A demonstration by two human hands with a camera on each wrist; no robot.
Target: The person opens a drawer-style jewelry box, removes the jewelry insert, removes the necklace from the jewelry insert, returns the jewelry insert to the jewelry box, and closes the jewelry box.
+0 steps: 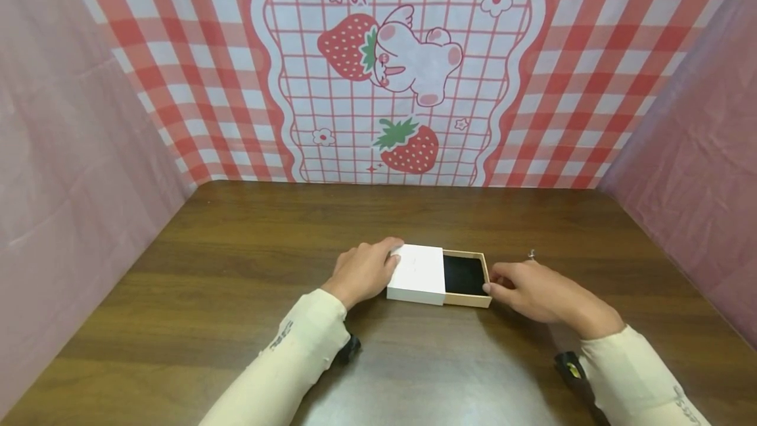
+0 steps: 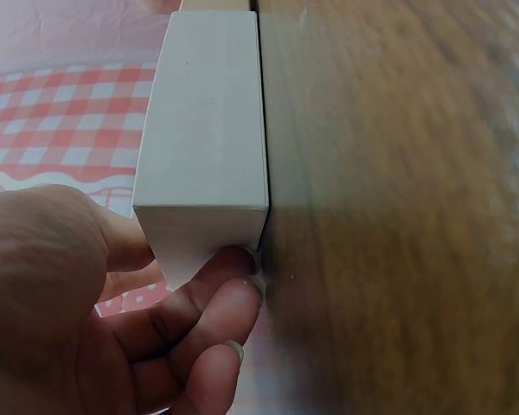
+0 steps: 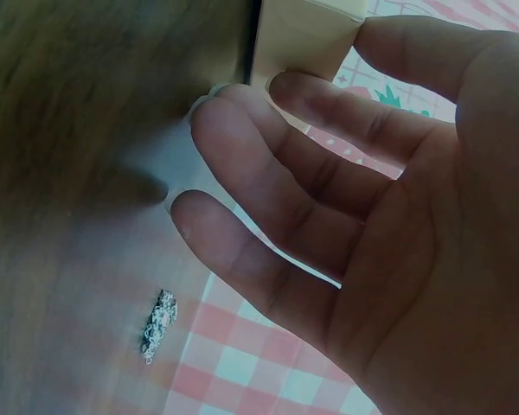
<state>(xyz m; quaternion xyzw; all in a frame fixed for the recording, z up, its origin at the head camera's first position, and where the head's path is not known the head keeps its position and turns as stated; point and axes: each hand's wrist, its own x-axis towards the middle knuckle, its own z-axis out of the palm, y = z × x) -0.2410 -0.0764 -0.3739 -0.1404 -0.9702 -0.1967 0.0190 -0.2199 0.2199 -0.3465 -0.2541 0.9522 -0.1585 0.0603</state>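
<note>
A small drawer-style box lies flat on the table, its white sleeve on the left and its tan tray drawn partly out to the right. Black padding lines the exposed tray. My left hand grips the sleeve at its left end; in the left wrist view, fingertips press the white end face. At the tray's outer end my right hand holds the wall between thumb and index finger, the other fingers loosely bent. Just behind that hand lies a small silver chain-like piece, partly hidden in the head view.
The brown wood-grain table extends around the box. A red-and-white checked strawberry cloth hangs along the back edge. Pink curtains close off both sides. Dark wrist devices are strapped under the cream sleeves.
</note>
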